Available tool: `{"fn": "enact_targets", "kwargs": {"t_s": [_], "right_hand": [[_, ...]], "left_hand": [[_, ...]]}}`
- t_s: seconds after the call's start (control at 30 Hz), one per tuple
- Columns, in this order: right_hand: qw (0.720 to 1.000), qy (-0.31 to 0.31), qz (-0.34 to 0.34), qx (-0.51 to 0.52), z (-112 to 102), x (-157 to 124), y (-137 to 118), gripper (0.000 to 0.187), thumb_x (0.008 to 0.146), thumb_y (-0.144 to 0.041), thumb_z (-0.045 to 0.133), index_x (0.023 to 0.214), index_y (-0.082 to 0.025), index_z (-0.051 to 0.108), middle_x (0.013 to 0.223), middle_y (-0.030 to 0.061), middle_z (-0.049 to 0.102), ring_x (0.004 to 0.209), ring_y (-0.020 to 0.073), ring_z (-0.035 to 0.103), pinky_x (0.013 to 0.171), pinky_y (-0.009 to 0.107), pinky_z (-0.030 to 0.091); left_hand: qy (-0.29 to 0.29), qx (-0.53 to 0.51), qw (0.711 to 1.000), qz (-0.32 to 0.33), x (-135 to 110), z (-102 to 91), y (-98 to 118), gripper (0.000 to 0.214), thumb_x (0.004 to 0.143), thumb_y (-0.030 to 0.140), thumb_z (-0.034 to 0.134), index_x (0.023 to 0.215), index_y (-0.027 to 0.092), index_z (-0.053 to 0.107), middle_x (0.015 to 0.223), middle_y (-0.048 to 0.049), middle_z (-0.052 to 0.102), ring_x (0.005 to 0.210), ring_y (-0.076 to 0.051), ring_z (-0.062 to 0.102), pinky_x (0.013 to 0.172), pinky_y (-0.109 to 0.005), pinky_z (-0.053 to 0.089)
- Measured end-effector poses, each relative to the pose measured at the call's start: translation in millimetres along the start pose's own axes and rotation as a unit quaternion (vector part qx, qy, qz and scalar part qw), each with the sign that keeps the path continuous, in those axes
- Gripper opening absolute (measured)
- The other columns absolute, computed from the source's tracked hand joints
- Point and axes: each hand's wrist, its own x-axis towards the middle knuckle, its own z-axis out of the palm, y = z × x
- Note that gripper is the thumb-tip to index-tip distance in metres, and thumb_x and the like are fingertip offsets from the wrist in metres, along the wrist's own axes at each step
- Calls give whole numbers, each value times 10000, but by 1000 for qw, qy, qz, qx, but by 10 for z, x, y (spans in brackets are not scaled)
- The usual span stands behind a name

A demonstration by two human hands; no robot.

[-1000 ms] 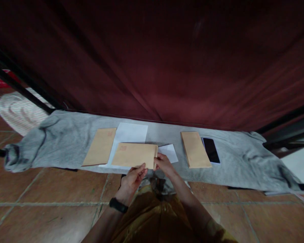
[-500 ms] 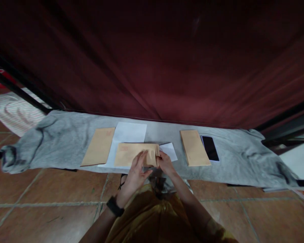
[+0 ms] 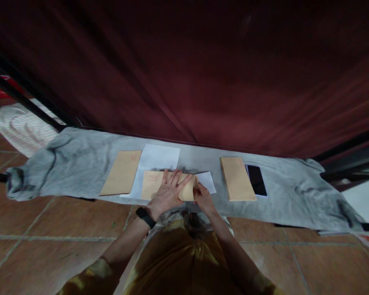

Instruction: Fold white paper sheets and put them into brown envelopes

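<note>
A tan paper envelope (image 3: 149, 186) with small red print lies across the middle of the grey cloth, its right end bulging upward. Spread flat on top of it is my left hand (image 3: 169, 192), fingers apart, a dark band on the wrist. My right hand (image 3: 203, 197) has its fingers closed on the envelope's raised right end; the fingertips are partly hidden by the paper. Under the envelope, to the left, rest white sheets of paper (image 3: 162, 155). A smaller white paper (image 3: 206, 180) sticks out behind my right hand.
Another tan envelope (image 3: 122, 174) lies to the left. On the right are a stack of tan envelopes (image 3: 237, 179) and a dark phone (image 3: 257, 180). Grey cloth (image 3: 289, 192) covers the narrow surface, with a dark red curtain (image 3: 184, 82) behind it and tiled floor (image 3: 64, 258) in front.
My left hand has moved from hovering at the envelope's near edge to lying flat on it. The right end of the envelope is more bulged, still in my right hand.
</note>
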Motion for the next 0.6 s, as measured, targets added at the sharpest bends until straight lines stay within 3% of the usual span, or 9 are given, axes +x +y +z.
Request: {"fn": "enact_targets", "kwargs": {"t_s": [0.1, 0.27, 0.33, 0.47, 0.6], "right_hand": [[999, 27, -5, -26, -30, -38, 14, 226, 875, -336, 491, 1027, -234, 625, 801, 10, 666, 620, 164, 578, 487, 244, 455], [974, 177, -117, -77, -140, -198, -59, 204, 862, -318, 540, 1030, -221, 601, 986, 64, 678, 893, 208, 626, 824, 344, 515], [974, 187, -114, -62, -175, -260, -111, 222, 873, -337, 531, 1042, -216, 609, 1005, 73, 681, 905, 211, 624, 861, 356, 505], [996, 80, -41, 28, -194, -290, -221, 247, 840, -330, 522, 991, -219, 682, 968, 64, 727, 896, 223, 643, 881, 358, 510], [987, -76, 3, 142, -204, -252, -312, 252, 792, -280, 561, 982, -234, 721, 1032, 50, 750, 1009, 234, 657, 916, 356, 525]], "left_hand": [[12, 28, 1000, 6, 1, -76, 72, 1026, 794, 449, 765, 1626, 290, 186, 1623, -202, 338, 1533, -380, 254, 1219, -682, 52], [-2, 40, 999, -2, 7, -98, 132, 1088, 769, 363, 790, 1632, 291, 132, 1650, -200, 287, 1546, -380, 217, 1218, -688, 49], [-8, 35, 999, -8, 14, -93, 141, 1082, 769, 348, 791, 1631, 287, 140, 1652, -200, 284, 1546, -381, 217, 1219, -686, 47], [-5, 16, 1000, -12, 19, -112, 169, 1078, 781, 325, 787, 1633, 268, 130, 1642, -211, 297, 1540, -383, 232, 1223, -676, 45], [0, -6, 1000, 7, -10, -149, 208, 1070, 803, 369, 774, 1636, 264, 111, 1638, -206, 306, 1537, -387, 230, 1220, -678, 23]]}}
